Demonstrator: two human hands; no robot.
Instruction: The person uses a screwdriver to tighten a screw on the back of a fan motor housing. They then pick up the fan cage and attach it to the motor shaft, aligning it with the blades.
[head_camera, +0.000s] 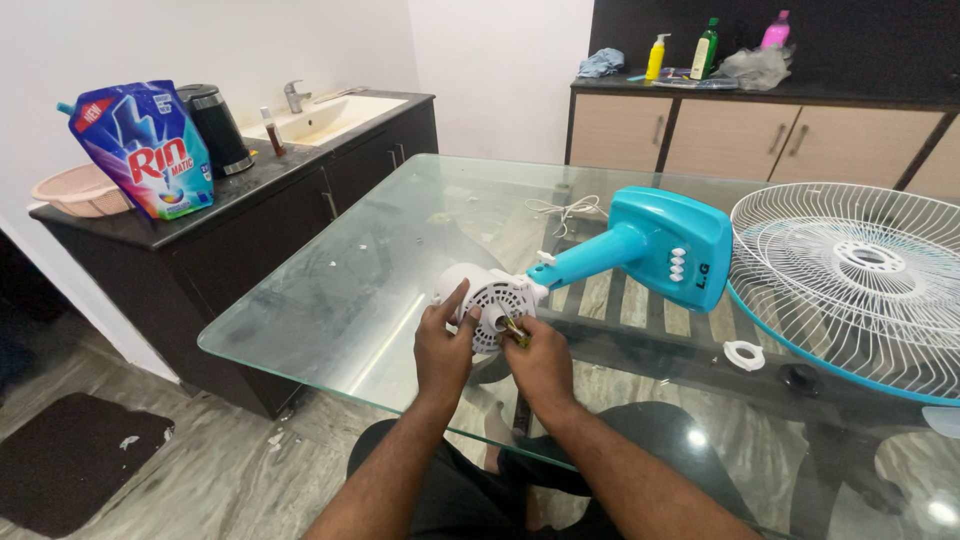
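Observation:
A table fan's body lies on its side on the glass table (330, 300): white motor housing (487, 299) toward me, turquoise stem and base (660, 250) pointing away. My left hand (442, 347) holds the left side of the motor housing, thumb raised against it. My right hand (541, 360) pinches a small thin tool (515, 331), seemingly a screwdriver, its tip against the housing's face.
A white wire fan guard with turquoise rim (850, 280) lies at the right. A white plastic ring nut (743, 355) and a black knob (800, 378) rest near it. A white cord (565, 208) lies behind. A dark counter with sink (320, 115), kettle and detergent pouch (145, 150) stands left.

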